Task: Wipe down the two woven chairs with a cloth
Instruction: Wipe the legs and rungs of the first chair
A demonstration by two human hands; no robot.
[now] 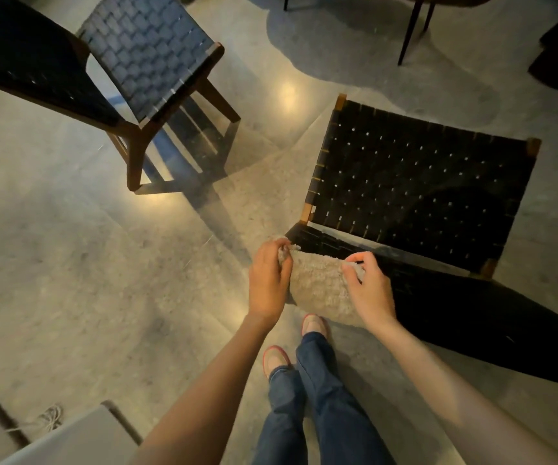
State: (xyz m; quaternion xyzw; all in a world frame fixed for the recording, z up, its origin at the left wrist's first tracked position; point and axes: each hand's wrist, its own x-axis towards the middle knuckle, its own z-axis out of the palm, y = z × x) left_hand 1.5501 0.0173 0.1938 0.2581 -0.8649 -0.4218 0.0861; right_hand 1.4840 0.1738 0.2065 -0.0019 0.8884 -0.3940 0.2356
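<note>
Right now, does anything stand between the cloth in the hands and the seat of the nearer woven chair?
Nothing visible does. The left hand and the right hand pinch the cloth close by the nearer chair, whose woven seat lies bare just beyond. The other chair stands apart, to the left.

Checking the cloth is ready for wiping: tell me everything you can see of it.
The cloth is beige and shaggy, like microfibre. It hangs spread between both hands: the left hand pinches its upper left corner, the right hand its upper right. It is by the backrest of the nearer chair; whether it touches cannot be told.
</note>
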